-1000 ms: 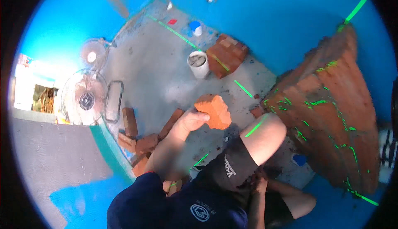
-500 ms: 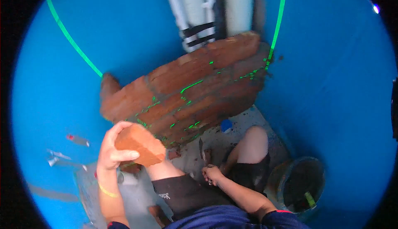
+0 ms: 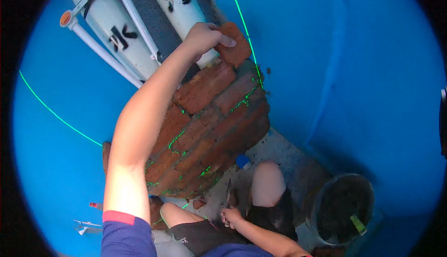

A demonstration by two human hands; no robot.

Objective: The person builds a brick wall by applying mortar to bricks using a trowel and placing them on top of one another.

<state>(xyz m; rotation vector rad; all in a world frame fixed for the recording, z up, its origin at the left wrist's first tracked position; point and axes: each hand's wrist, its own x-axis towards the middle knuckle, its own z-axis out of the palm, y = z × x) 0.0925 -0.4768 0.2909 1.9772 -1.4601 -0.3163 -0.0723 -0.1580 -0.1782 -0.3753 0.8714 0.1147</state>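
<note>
My left arm reaches far forward, and my left hand point(image 3: 204, 39) is closed on a broken piece of red brick point(image 3: 236, 47), thumb across its face. It is at the top right end of a low brick wall point(image 3: 205, 92); I cannot tell whether it rests there or is held just above. Grey mortar joints run between the wall's courses. Low by my knee, my right hand point(image 3: 231, 217) grips the handle of a trowel point(image 3: 229, 193), its narrow blade seen nearly edge-on and pointing forward.
White pipes point(image 3: 179, 6) with black markings stand behind the wall, beside thinner white tubes point(image 3: 109, 52). Blue sheeting point(image 3: 372, 94) rises on both sides, crossed by a green line. A bucket point(image 3: 319, 231) of dark mortar stands at the right. A blue round object point(image 3: 242, 161) lies near the wall's base.
My left hand has carried the brick piece from the near left, forward and right to the wall's far right end. My right hand stays low with the trowel. The view has shifted.
</note>
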